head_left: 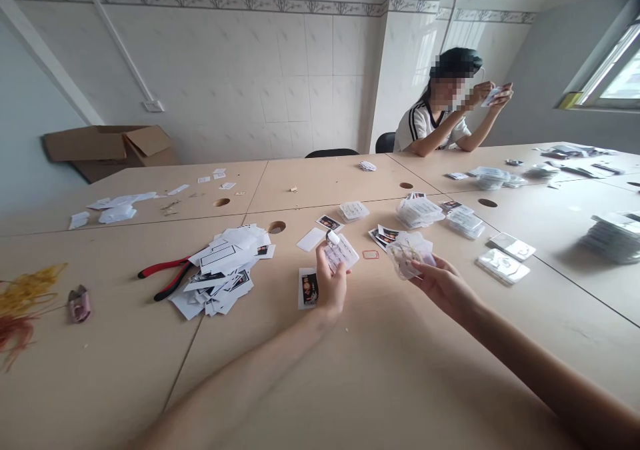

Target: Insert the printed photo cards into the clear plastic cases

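My left hand [330, 283] is closed on a small white card packet [341, 251], held up above the table. Below it a printed photo card [309, 288] lies flat. My right hand [443, 283] holds a clear plastic packet [410, 253] with its fingers curled under it. Between the two hands a small red rectangular loop [371, 255] rests on the tabletop. A blank white card [311, 239] and more photo cards [330, 223] lie just beyond my left hand.
A heap of white cards [223, 270] and red-handled pliers [167, 277] lie to the left. Stacks of clear packets [419, 211] sit ahead and right. Yellow and red threads [25, 297] are far left. Across the wooden table [350, 370] a person [440, 117] holds a packet. A cardboard box [107, 145] stands by the wall.
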